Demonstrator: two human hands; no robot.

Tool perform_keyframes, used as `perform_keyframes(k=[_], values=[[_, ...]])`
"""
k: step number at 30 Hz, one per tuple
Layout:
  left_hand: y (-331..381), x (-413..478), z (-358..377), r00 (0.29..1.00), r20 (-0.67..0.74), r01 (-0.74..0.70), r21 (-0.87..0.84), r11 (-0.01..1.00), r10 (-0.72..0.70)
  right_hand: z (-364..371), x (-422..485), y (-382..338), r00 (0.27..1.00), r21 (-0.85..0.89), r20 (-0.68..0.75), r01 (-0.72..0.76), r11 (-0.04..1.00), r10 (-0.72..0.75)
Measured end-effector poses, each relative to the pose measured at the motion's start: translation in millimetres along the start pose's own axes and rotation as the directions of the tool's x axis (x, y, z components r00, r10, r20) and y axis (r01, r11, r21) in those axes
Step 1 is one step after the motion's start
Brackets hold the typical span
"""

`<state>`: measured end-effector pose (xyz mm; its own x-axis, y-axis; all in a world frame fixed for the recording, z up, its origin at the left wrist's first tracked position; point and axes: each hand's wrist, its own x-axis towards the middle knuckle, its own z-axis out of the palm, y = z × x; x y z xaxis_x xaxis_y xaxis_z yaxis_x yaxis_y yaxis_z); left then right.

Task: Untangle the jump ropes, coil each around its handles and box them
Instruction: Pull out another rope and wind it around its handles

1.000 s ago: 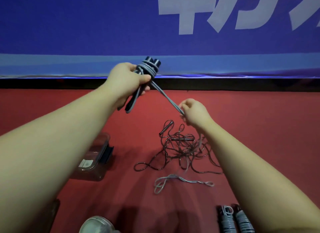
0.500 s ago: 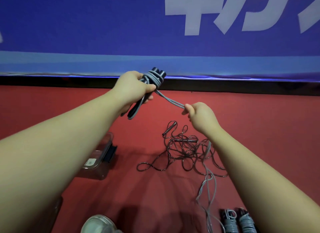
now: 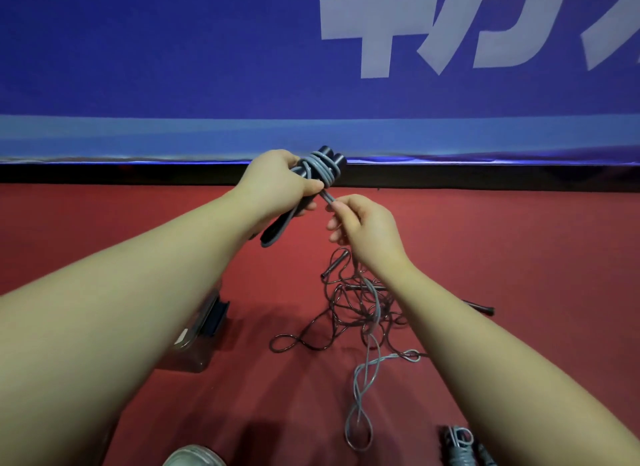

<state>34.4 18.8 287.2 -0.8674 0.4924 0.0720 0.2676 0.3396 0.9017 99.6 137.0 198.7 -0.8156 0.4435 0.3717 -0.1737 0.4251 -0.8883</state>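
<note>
My left hand (image 3: 277, 185) grips a pair of black jump-rope handles (image 3: 330, 159) held together, with several turns of grey rope (image 3: 320, 172) wound round their upper end. My right hand (image 3: 363, 224) pinches the same grey rope just below the coil, close to the left hand. The rope's loose doubled tail (image 3: 365, 389) hangs down and trails onto the red floor. Beneath my right wrist lies a tangled dark rope (image 3: 346, 313) with thin black handles (image 3: 334, 264). A clear plastic box (image 3: 202, 341) sits on the floor, partly hidden by my left forearm.
A coiled grey rope on its handles (image 3: 460, 446) lies at the bottom right edge. A rounded grey object (image 3: 194, 457) shows at the bottom edge. A blue banner with white characters (image 3: 311, 67) stands along the far side of the red floor (image 3: 519, 257).
My right hand has slid up the grey rope toward the handles, shortening the stretch between my hands. The rope's loose tail has been dragged nearer to me across the floor.
</note>
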Motion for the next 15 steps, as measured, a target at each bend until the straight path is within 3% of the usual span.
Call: perform_keyframes(k=[4,10,15], values=[[-2.7,-2.2,2.3,1.000,0.007,0.006,0.006,1.000,-0.006,-5.0,1.2,5.3,0.997,-0.254,0.081,0.014,0.967,0.007],[-1.1,2.3,-7.8,0.994,-0.085,0.058,-0.138,0.989,-0.071,-25.9,-10.5,37.1,0.960,-0.247,0.165,-0.181,0.952,0.226],[-1.6,5.5,-13.6,0.990,-0.104,0.082,-0.146,0.986,-0.098,-36.9,-16.5,56.2,0.936,-0.287,0.129,-0.282,0.916,0.328]])
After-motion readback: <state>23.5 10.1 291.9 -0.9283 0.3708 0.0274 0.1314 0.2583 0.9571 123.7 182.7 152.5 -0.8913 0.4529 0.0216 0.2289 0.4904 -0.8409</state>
